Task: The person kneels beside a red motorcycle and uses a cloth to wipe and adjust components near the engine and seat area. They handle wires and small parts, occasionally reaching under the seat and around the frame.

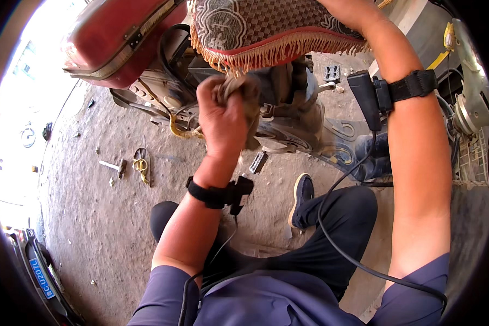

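Left hand (221, 111) fists a grimy rag (244, 89) under the fringed seat cover (266, 27), right hand's (345, 8) fingers unreadable up top; rag might snag the yellow wiring (175, 129) just beside it.

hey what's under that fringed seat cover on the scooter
Below the fringed seat cover show dark scooter body panels and loose cables. The left hand presses a crumpled rag there. The right hand goes up onto the cover, out of view. The seat itself stays covered.
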`<state>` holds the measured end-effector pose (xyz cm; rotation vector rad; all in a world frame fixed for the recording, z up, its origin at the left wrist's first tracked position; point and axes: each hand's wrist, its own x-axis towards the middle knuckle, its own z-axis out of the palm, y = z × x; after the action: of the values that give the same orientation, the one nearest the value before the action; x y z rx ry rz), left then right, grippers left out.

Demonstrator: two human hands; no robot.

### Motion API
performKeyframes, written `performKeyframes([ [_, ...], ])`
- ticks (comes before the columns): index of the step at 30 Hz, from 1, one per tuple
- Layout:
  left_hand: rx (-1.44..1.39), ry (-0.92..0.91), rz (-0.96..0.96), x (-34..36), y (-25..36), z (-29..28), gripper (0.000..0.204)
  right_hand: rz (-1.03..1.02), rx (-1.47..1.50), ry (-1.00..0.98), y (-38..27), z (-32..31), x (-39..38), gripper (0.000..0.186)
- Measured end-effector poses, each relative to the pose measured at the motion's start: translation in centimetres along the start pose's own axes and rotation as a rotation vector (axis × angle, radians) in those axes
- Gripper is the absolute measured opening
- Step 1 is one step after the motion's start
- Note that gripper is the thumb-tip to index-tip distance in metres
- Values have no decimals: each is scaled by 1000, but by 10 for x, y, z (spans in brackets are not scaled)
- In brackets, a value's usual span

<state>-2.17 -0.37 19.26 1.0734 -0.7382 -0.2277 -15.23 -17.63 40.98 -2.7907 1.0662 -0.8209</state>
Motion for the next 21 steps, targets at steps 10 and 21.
performKeyframes([
  [10,1143,-542,864,35,-4,23,34,-48,52,23,-4,12,-3,65],
  [21,1327,-791,1104,35,-17,39,35,-51,14,52,8,14,4,66],
])
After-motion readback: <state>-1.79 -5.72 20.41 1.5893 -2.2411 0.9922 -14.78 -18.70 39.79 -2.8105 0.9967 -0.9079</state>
